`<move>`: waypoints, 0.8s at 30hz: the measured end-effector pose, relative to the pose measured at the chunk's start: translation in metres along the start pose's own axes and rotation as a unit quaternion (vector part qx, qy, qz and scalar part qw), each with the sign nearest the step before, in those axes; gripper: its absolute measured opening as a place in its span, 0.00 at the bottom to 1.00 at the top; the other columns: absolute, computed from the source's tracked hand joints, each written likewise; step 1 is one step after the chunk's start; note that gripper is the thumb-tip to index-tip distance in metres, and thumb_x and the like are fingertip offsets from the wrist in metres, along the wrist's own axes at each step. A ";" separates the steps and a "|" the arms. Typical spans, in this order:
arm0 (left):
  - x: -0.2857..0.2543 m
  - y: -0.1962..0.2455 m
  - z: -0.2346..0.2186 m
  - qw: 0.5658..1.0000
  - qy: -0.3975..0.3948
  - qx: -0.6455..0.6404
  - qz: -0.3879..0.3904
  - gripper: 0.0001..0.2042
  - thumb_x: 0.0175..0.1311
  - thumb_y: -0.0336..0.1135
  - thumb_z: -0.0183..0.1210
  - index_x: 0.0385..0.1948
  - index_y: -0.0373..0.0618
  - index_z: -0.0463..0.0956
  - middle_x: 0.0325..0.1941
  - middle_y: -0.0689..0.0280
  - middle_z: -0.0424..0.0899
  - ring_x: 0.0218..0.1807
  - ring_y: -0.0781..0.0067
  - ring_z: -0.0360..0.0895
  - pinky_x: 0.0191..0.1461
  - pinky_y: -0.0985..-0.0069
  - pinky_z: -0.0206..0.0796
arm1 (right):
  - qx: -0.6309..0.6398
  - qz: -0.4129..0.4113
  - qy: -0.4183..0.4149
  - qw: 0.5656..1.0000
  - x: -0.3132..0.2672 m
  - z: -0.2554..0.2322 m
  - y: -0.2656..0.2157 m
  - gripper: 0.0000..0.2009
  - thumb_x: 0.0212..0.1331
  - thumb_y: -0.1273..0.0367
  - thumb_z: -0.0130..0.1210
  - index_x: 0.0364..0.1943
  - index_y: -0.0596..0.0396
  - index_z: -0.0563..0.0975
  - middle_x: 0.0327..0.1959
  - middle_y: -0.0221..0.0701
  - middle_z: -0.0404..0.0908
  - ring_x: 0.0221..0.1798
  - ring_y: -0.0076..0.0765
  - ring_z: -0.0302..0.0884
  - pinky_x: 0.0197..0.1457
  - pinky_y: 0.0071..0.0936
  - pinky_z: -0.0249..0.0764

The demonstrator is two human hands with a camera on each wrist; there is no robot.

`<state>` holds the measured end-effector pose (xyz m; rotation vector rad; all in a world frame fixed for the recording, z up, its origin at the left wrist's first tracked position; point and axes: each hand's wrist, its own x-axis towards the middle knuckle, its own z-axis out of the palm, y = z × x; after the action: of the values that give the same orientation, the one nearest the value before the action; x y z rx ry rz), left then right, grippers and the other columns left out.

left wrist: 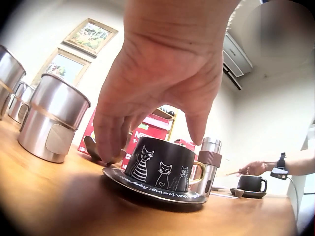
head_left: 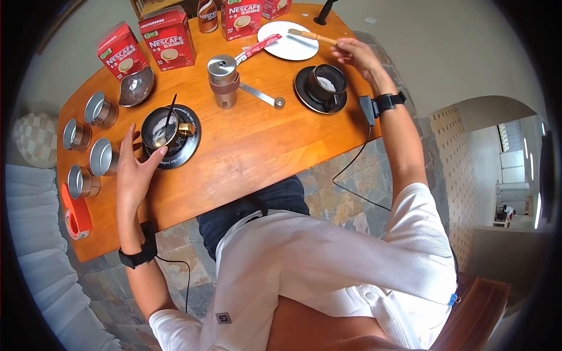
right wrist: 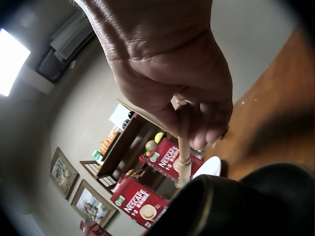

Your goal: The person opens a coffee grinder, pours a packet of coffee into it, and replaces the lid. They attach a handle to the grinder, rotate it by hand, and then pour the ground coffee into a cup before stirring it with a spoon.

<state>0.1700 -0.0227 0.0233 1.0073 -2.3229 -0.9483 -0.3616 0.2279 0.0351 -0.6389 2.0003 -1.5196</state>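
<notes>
My left hand is spread over the near-left side of a black cup with white cat drawings and a gold handle. Its thumb reaches toward the rim and its fingers lie along the far-left side. The cup sits on a black lettered saucer, holds pale powder, and a dark stirrer leans inside. Between thumb and fingers my right hand pinches a wooden-handled brush, whose bristles hang over a white plate. Just nearer stands a second black cup with white powder, on a dark saucer.
A steel grinder stands mid-table beside a metal measuring spoon. Red Nescafe boxes, a bottle and a red sachet are behind. Several steel cups, a glossy bowl and orange tape are left.
</notes>
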 end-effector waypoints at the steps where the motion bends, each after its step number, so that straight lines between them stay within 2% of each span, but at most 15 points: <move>1: -0.002 -0.002 0.000 1.000 0.002 0.006 0.004 0.40 0.58 0.40 0.71 0.70 0.32 0.61 0.66 0.45 0.71 0.68 0.55 0.69 0.68 0.65 0.63 | 0.012 0.004 0.002 1.000 0.002 0.006 0.005 0.09 0.70 0.66 0.56 0.48 0.54 0.79 0.40 0.31 0.87 0.39 0.22 0.84 0.42 0.20 0.79; 3: -0.006 0.006 0.001 1.000 0.004 0.000 -0.012 0.39 0.58 0.40 0.71 0.69 0.32 0.61 0.67 0.46 0.71 0.68 0.54 0.70 0.68 0.65 0.63 | 0.022 0.011 -0.004 1.000 0.008 0.012 0.014 0.08 0.70 0.67 0.57 0.46 0.55 0.80 0.38 0.31 0.88 0.36 0.23 0.84 0.39 0.19 0.79; 4: -0.008 0.009 0.000 1.000 0.003 -0.005 -0.022 0.39 0.58 0.40 0.70 0.69 0.32 0.62 0.67 0.46 0.71 0.68 0.54 0.70 0.68 0.66 0.64 | -0.014 0.009 -0.018 1.000 0.011 0.013 0.015 0.08 0.69 0.66 0.57 0.44 0.55 0.81 0.35 0.30 0.87 0.34 0.22 0.83 0.38 0.18 0.77; 5: -0.010 0.009 0.001 1.000 0.014 -0.015 -0.012 0.37 0.58 0.39 0.70 0.68 0.33 0.64 0.65 0.50 0.73 0.65 0.57 0.73 0.60 0.68 0.68 | -0.049 0.007 -0.033 0.998 0.015 0.013 0.017 0.09 0.69 0.65 0.58 0.43 0.55 0.81 0.33 0.29 0.87 0.32 0.21 0.82 0.36 0.17 0.75; 6: -0.012 0.012 0.001 1.000 0.019 -0.012 -0.018 0.37 0.58 0.39 0.70 0.68 0.33 0.64 0.65 0.50 0.73 0.65 0.57 0.73 0.60 0.68 0.68 | -0.048 0.007 -0.041 0.998 0.018 0.013 0.019 0.09 0.69 0.65 0.58 0.43 0.55 0.81 0.33 0.29 0.87 0.32 0.21 0.82 0.36 0.17 0.75; 9: -0.012 0.012 0.002 0.999 0.031 -0.016 -0.004 0.34 0.59 0.39 0.70 0.66 0.36 0.67 0.60 0.55 0.76 0.58 0.61 0.77 0.46 0.72 0.69 | -0.216 -0.037 -0.047 0.975 0.023 0.015 0.023 0.11 0.67 0.61 0.60 0.38 0.54 0.81 0.26 0.24 0.82 0.29 0.17 0.77 0.31 0.17 0.70; 12: -0.011 0.008 0.005 0.999 0.028 -0.030 0.018 0.34 0.58 0.39 0.70 0.65 0.35 0.68 0.61 0.52 0.75 0.59 0.59 0.76 0.57 0.69 0.70 | -0.259 -0.095 -0.052 0.960 0.028 0.020 0.030 0.11 0.67 0.60 0.60 0.40 0.54 0.81 0.27 0.24 0.82 0.29 0.18 0.76 0.31 0.18 0.71; 13: -0.009 0.008 0.004 0.999 0.028 -0.026 0.013 0.34 0.58 0.39 0.70 0.65 0.35 0.68 0.61 0.52 0.75 0.59 0.59 0.76 0.57 0.69 0.70 | -0.257 -0.100 -0.060 0.959 0.029 0.018 0.032 0.13 0.66 0.60 0.62 0.41 0.56 0.81 0.29 0.25 0.82 0.30 0.19 0.77 0.32 0.19 0.72; 14: -0.008 0.008 0.004 0.999 0.023 -0.014 0.018 0.34 0.60 0.39 0.69 0.66 0.36 0.66 0.62 0.54 0.75 0.60 0.63 0.76 0.57 0.71 0.70 | -0.306 -0.134 -0.064 0.940 0.034 0.011 0.036 0.16 0.65 0.57 0.62 0.45 0.57 0.81 0.30 0.28 0.83 0.31 0.21 0.78 0.34 0.21 0.73; 15: -0.008 0.006 0.004 1.000 0.016 -0.001 0.019 0.34 0.61 0.39 0.69 0.68 0.36 0.65 0.64 0.55 0.75 0.62 0.66 0.75 0.56 0.73 0.70 | -0.321 -0.132 -0.078 0.935 0.030 0.007 0.031 0.17 0.64 0.57 0.62 0.46 0.57 0.81 0.32 0.29 0.83 0.32 0.22 0.79 0.35 0.22 0.74; 16: -0.005 0.004 0.003 0.999 0.027 0.035 0.031 0.34 0.61 0.40 0.69 0.67 0.36 0.66 0.63 0.54 0.75 0.62 0.64 0.75 0.56 0.72 0.70 | -0.335 -0.130 -0.094 0.929 0.025 0.003 0.018 0.19 0.64 0.56 0.61 0.47 0.57 0.81 0.33 0.30 0.84 0.32 0.24 0.80 0.35 0.23 0.74; 18: -0.003 0.003 0.003 0.995 0.051 0.067 0.049 0.33 0.60 0.41 0.69 0.66 0.39 0.69 0.62 0.56 0.76 0.61 0.64 0.75 0.55 0.72 0.70 | -0.368 -0.092 -0.022 0.925 0.023 -0.011 0.001 0.19 0.64 0.56 0.60 0.50 0.58 0.81 0.34 0.30 0.84 0.32 0.24 0.79 0.35 0.24 0.74; 20: 0.000 0.009 0.001 0.996 0.053 0.060 0.047 0.30 0.60 0.42 0.69 0.63 0.40 0.72 0.60 0.57 0.77 0.60 0.63 0.75 0.54 0.72 0.70 | -0.339 -0.150 0.032 0.928 0.024 -0.032 -0.018 0.19 0.65 0.58 0.59 0.51 0.57 0.81 0.34 0.28 0.83 0.33 0.23 0.79 0.35 0.24 0.75; 22: 0.008 0.016 0.000 0.996 0.054 0.048 0.051 0.27 0.61 0.42 0.69 0.61 0.41 0.74 0.58 0.57 0.78 0.58 0.63 0.75 0.53 0.71 0.70 | -0.276 -0.166 0.060 0.945 -0.024 -0.001 -0.067 0.16 0.65 0.59 0.58 0.50 0.55 0.82 0.33 0.27 0.82 0.34 0.21 0.79 0.36 0.23 0.75; 24: 0.019 0.022 0.001 0.990 0.073 0.059 0.110 0.21 0.60 0.40 0.68 0.50 0.36 0.80 0.50 0.52 0.81 0.54 0.53 0.79 0.58 0.66 0.70 | -0.275 -0.235 0.007 0.932 -0.079 0.052 -0.098 0.15 0.66 0.59 0.58 0.46 0.54 0.84 0.32 0.24 0.82 0.36 0.19 0.79 0.39 0.22 0.75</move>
<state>0.1472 -0.0260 0.0407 0.8142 -2.3290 -0.6377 -0.2637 0.2188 0.1295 -1.4215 2.4186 -1.1795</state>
